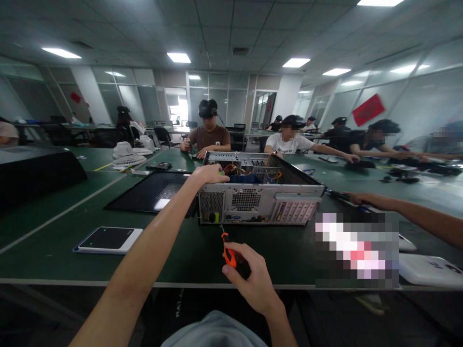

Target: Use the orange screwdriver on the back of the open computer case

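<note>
My right hand [253, 274] grips the screwdriver [230, 256], tip at the case [266, 193]. My left hand [210, 174] overlies its edge, likely bracing; grip unclear.

On the black surface [170, 313] below the table's near edge, we read "RAT-A" in pale capitals running sideways, its end cut off from our sight, and on a co-worker's white T-shirt [284, 143] we make out dark lettering that begins with "H" and ends in "nis", the middle unclear. We cannot read the red sign [368, 110] on the right-hand wall, the yellow-green label [217, 217] on the computer case [262, 191], or the dark marks on the white device [427, 272] at right.
</note>
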`<state>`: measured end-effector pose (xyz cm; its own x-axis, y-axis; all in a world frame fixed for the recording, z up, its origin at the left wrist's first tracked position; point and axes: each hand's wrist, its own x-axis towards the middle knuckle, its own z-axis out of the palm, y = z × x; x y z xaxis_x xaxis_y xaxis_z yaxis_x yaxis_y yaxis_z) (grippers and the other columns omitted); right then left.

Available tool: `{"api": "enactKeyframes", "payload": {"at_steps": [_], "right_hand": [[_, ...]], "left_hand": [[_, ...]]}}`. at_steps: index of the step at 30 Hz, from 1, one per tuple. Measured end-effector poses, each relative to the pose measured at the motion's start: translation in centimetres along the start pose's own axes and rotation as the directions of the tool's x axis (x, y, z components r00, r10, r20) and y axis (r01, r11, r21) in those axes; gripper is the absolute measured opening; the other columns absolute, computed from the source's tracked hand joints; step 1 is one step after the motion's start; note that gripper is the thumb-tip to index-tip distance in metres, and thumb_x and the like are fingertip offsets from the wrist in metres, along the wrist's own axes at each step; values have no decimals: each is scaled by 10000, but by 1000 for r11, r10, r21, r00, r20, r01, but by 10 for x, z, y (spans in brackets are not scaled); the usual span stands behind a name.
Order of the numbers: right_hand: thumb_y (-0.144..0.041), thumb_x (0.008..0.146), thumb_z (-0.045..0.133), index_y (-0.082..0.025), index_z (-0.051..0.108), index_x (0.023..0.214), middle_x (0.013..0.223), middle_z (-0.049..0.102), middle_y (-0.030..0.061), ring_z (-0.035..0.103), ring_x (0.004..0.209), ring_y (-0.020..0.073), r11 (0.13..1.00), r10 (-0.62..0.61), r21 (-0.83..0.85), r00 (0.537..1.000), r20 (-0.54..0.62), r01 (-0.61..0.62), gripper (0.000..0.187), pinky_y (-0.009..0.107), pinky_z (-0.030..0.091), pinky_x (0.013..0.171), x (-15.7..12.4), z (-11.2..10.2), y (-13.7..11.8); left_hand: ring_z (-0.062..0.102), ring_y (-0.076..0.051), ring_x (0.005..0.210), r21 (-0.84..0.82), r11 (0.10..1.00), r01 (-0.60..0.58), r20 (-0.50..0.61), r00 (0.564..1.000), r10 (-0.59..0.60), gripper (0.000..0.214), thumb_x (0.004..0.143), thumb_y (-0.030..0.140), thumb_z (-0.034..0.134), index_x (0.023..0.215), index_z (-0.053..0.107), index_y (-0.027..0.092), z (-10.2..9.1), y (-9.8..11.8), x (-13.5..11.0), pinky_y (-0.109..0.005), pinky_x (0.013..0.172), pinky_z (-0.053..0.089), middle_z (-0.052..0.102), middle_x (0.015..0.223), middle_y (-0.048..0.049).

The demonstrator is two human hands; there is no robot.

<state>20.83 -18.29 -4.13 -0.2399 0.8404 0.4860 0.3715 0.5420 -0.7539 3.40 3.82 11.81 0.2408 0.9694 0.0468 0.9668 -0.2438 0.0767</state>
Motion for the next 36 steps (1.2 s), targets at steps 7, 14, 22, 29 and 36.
{"api": "enactKeyframes", "payload": {"at_steps": [7,14,22,29,36], "right_hand": [[-434,936,673,-257,652,1242,956,726,40,670,832,202,983,-158,67,972,-173,171,354,345,535,784,13,0,-15],[-389,931,689,-260,656,1244,1016,743,47,698,919,210,977,-164,90,953,-254,192,340,359,548,850,31,2,-20],[-343,923,702,-245,660,1241,1000,755,48,700,866,197,969,-173,118,937,-304,217,336,336,550,797,39,9,-19],[-323,919,711,-256,660,1240,989,755,36,707,851,190,964,-192,120,931,-311,239,332,324,551,781,37,10,-20],[-325,920,712,-266,658,1234,983,757,25,706,834,181,962,-193,122,926,-325,243,324,313,547,769,35,10,-18]], "left_hand": [[628,-343,1260,3,1000,1,-7,1000,-1,647,893,680,499,1384,505,258,-2,2,-5,-436,1027,485,645,1416,-119],[654,-326,1213,8,1000,-5,-9,1000,5,627,895,681,495,1350,509,251,-4,4,-7,-410,996,498,669,1371,-124],[650,-342,1216,-13,1000,-6,-28,1000,6,622,884,678,522,1328,523,242,-1,2,-5,-432,997,494,668,1370,-138],[651,-359,1215,-36,999,-7,-42,999,6,612,883,664,543,1321,542,236,0,3,-5,-452,1002,485,671,1365,-152],[663,-358,1192,-31,999,-20,-49,999,18,632,881,665,532,1333,541,224,0,1,-4,-444,974,498,678,1354,-167]]}}
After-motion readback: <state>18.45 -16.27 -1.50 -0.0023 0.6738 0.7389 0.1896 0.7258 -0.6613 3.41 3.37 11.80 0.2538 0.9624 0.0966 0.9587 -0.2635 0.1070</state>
